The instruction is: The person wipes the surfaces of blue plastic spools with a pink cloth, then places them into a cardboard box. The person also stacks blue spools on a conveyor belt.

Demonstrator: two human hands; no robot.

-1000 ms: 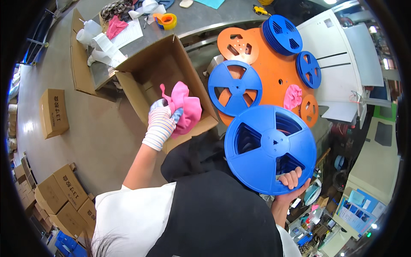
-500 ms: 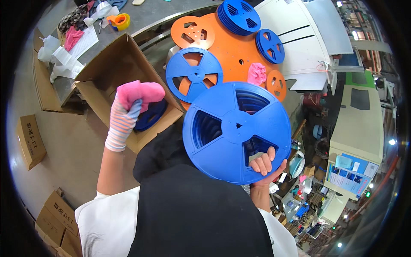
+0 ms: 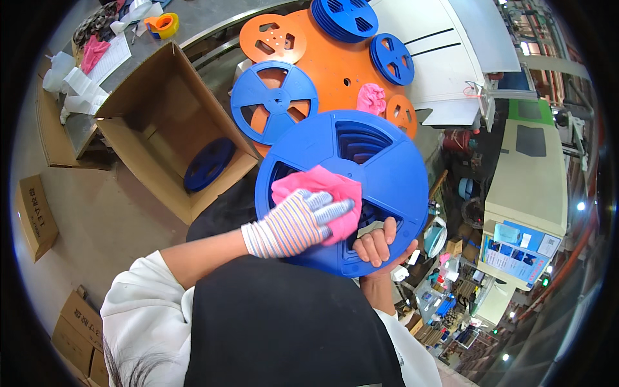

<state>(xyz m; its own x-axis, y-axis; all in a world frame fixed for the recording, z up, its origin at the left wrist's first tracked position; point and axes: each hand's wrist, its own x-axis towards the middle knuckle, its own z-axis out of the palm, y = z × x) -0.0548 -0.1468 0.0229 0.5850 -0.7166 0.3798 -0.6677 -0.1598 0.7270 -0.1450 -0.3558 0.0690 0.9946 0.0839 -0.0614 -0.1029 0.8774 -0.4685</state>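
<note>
A stack of large blue plastic reels is held up in front of my body; several layers show through its cutouts. My right hand, bare, grips the stack at its lower right edge, fingers curled through a cutout. On the top reel's left half lies a pink cloth. My left hand, in a striped knit glove, holds the cloth flat against the reel, fingers spread over it. Beyond the stack, another blue reel rests on a round orange table.
An open cardboard box at left holds blue reels. The orange table also carries a stack of blue reels, smaller blue reels, orange reels and a crumpled pink cloth. A pale machine stands right.
My left hand has come from above the box rightward onto the reel, and its bunched pink cloth is now spread against the top face. My right hand keeps its hold.
</note>
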